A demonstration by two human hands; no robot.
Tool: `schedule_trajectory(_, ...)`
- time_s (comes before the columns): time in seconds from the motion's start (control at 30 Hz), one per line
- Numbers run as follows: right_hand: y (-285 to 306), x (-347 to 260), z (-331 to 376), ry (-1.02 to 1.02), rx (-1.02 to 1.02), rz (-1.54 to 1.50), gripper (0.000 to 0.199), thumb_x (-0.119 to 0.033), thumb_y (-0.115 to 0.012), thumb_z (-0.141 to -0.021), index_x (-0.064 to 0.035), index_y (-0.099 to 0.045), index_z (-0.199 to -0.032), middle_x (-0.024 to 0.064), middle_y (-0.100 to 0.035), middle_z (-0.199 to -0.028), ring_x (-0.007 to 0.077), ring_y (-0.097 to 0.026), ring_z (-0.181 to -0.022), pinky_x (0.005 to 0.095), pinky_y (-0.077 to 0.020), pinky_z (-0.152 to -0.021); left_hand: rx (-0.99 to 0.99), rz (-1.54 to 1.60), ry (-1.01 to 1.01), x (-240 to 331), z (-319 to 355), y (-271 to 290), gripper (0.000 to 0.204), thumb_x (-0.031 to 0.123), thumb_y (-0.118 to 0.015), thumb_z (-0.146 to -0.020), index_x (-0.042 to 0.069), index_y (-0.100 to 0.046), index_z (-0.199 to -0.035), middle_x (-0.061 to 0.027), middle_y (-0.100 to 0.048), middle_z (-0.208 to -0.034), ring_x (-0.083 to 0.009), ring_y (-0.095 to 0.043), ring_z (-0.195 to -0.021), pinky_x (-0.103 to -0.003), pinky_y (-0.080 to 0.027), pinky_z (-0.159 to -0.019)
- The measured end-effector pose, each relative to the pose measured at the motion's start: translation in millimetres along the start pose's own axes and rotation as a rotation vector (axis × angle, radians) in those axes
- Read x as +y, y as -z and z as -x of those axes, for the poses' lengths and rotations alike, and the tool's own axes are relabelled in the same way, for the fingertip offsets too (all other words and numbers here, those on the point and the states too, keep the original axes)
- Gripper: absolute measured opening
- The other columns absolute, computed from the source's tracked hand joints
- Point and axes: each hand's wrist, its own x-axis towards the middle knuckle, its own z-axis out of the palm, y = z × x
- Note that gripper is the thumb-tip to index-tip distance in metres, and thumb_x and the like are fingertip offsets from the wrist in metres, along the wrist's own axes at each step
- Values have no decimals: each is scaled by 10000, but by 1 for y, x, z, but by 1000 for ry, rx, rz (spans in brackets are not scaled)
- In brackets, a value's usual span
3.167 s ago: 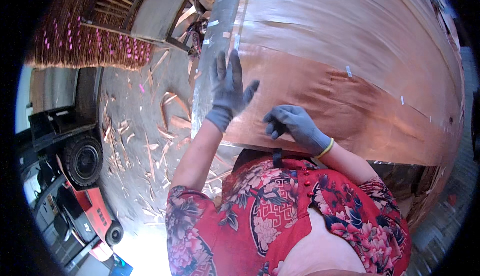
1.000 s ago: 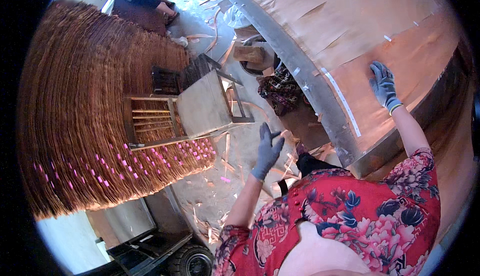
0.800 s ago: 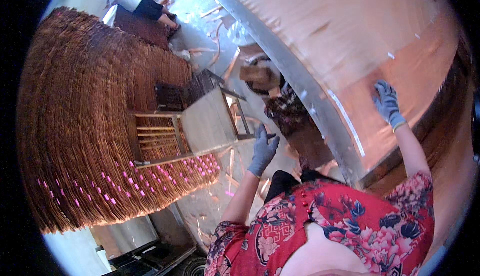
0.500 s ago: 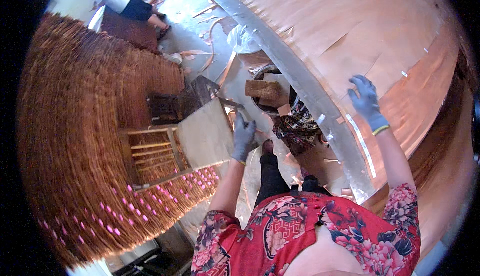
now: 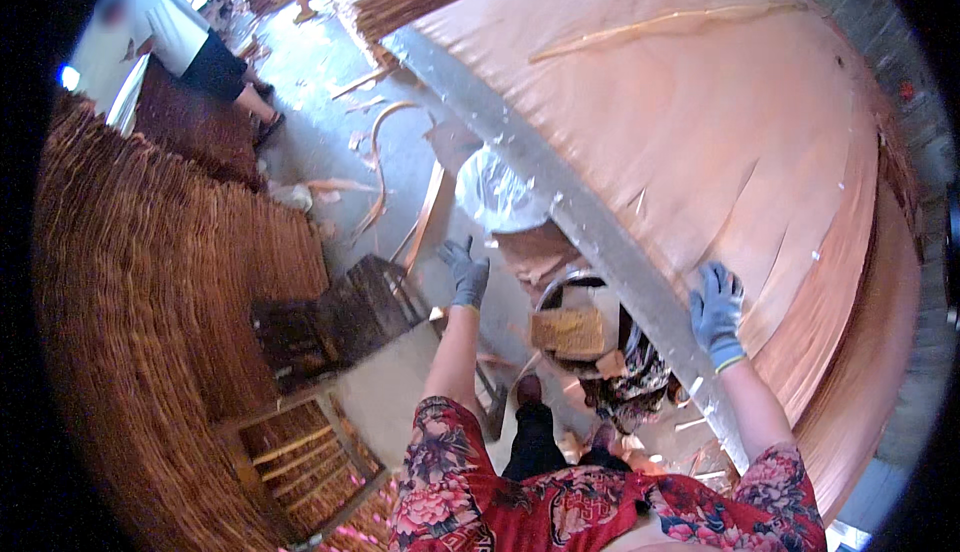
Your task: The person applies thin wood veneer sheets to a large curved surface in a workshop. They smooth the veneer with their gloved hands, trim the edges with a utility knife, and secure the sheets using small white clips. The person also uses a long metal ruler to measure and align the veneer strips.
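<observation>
A broad, thin, pale pinkish-tan wood veneer sheet (image 5: 690, 132) lies directly under the person's right hand (image 5: 718, 314), which wears a grey knitted glove with a yellow cuff edge. It spreads from there forward and to both sides, mostly ahead of the fingers, with layered veneer edges showing at its right. The right fingers are stretched out and slightly apart, laid flat over the sheet's near part, gripping nothing; how hard they press, I cannot tell. Along the sheet's left side runs a long, flat grey ledge (image 5: 590, 222), its long axis slanting from far left to near right, with the right hand just to the right of it. Lens bending leaves the sheet's own long axis uncertain. A narrow, pale yellow wood strip (image 5: 680, 18) lies crosswise on the far part, well apart from both hands. The left hand (image 5: 468, 277), in a matching grey glove, is the farther one: it hangs beyond the ledge, to the left, fingers spread and holding nothing. Between that hand and the ledge sits a rounded, white plastic-covered bundle (image 5: 495, 192), and nearer the body, a rough tan rectangular block (image 5: 568, 332).
</observation>
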Motion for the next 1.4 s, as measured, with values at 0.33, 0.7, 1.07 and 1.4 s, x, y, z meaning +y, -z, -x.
schedule_trajectory(0.33, 7, -1, -3, -22, -15, -89, 487, -192, -599, -717, -43, -470, -1161, 152, -462, -1189, 344, -428, -1065, 467, -316, -916, -213, 870, 22, -7, -38, -22, 787, -24, -681, -648, -92, -287, -1326, -173, -577, -983, -160, -555, -685, -260, -479, -613)
schedule_trajectory(0.7, -1, 4, 2, -42, -22, -48, 466, -288, -559, -781, -87, -473, -1192, 126, -463, -1209, 338, -447, -1074, 459, -338, -918, -290, 667, 191, 59, 42, 148, 156, 123, -591, -801, -5, -656, -864, -43, -615, -729, -120, -546, -648, -248, -412, -591)
schedule_trajectory(1.07, 14, -17, 21, -107, 160, -497, 375, -205, -550, -798, -74, -489, -1144, 143, -523, -1128, 317, -503, -1034, 412, -403, -862, -354, 1241, 209, 149, 229, 171, 280, 173, -564, -840, 6, -522, -1060, -98, -556, -914, -219, -573, -815, -356, -505, -696)
schedule_trajectory(1.4, 36, -146, 131, -173, -711, -1932, 194, -142, -499, -889, -15, -629, -958, 15, -607, -800, 94, -532, -707, 249, -444, -637, -410, 654, -41, 127, 369, 70, 135, 123, -563, -844, 39, -559, -950, -61, -585, -836, -167, -551, -759, -287, -447, -655)
